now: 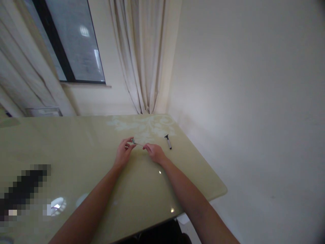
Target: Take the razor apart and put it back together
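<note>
Above the far part of the table, my left hand pinches a small bluish-grey piece between thumb and fingertips. A thin pale stick runs from that piece to my right hand, whose fingers are closed on its other end. Whether the piece and the stick are one object is too small to tell. Just right of my right hand, a razor with a black head and a grey-and-black handle lies on the tabletop, touched by neither hand.
The glossy pale-green table has a white floral pattern at its far end. Its right edge runs close to a plain wall. Beyond it hang curtains beside a window. A blurred-out dark shape is at lower left.
</note>
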The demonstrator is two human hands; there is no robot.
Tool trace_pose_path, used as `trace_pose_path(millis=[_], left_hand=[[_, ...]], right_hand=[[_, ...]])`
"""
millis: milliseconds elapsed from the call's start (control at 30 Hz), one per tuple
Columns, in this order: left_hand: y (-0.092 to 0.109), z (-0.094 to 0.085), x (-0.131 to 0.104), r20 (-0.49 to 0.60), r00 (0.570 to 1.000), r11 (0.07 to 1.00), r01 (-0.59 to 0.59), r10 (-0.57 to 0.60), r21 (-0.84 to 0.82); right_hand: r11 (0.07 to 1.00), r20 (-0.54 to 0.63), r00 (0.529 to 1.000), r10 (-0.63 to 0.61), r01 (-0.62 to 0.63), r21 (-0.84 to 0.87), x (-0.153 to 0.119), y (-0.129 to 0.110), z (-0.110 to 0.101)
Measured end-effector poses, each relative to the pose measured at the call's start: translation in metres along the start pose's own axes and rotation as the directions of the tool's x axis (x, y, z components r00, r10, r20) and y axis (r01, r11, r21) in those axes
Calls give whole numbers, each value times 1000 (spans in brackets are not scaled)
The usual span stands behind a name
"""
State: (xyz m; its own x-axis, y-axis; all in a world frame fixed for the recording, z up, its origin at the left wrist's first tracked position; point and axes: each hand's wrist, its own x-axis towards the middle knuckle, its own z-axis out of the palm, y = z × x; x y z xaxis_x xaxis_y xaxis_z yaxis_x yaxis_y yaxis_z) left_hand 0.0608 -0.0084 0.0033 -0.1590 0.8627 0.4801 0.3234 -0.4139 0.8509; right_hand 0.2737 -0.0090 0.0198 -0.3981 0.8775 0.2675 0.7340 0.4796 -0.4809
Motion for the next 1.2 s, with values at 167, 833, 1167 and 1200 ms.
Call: trace_pose_path(millis=[167,833,1167,1200], left_hand=[[3,-2,-3,6,1000,1000,9,-9,-13],[4,-5,-7,50,999,1000,20,-19,-9],[5,-2,-7,63,998,1000,11,-11,-3],[4,-1,-8,64,998,1000,13,-13,-4]], right_hand=[[1000,13,1000,2,-2,-13,-2,-3,0],[994,-30,999,21,-18,110,-6,-8,5],[994,-93,993,74,-66,86,-7,-8,4],[994,-91,994,63,-54,91,-7,-8,5]])
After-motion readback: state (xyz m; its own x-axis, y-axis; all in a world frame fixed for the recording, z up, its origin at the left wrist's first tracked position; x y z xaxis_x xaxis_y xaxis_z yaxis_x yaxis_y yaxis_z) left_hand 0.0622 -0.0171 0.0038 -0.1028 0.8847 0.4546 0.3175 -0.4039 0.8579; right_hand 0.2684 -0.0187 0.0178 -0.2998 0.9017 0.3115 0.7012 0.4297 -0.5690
